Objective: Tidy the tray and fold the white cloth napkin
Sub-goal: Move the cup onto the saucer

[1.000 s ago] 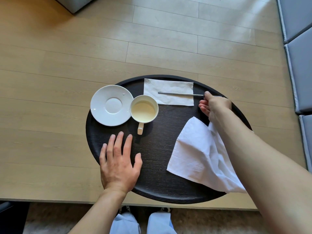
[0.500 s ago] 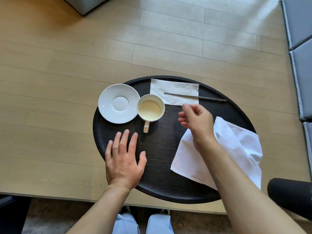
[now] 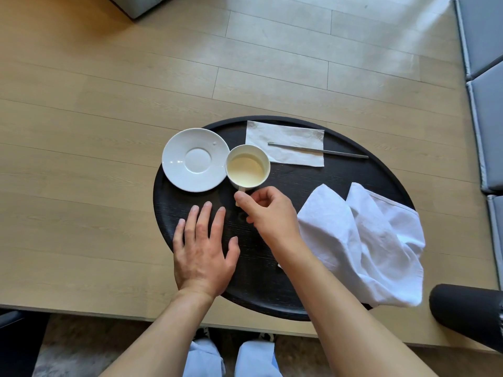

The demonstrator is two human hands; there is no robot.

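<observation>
A round black tray (image 3: pixel 381 175) lies on the wooden table. On its left rim sits an empty white saucer (image 3: pixel 195 159), touching a white cup (image 3: pixel 247 166) of pale liquid. My right hand (image 3: pixel 268 210) pinches the cup's handle, which it mostly hides. My left hand (image 3: pixel 202 250) rests flat on the tray, fingers spread. A crumpled white cloth napkin (image 3: pixel 373 240) lies on the tray's right side and hangs over its rim. A paper napkin (image 3: pixel 284 146) at the back carries a thin metal stick (image 3: pixel 317 151).
The wooden table (image 3: pixel 95 131) ends at its near edge just below the tray. Grey cushions (image 3: pixel 487 77) line the right side. A dark rounded object (image 3: pixel 468 312) sits at the lower right. My knees (image 3: pixel 231 357) show below the table edge.
My right hand left the metal stick at the tray's back right, crossed leftward over the tray and closed on the cup's handle. The left hand stayed flat.
</observation>
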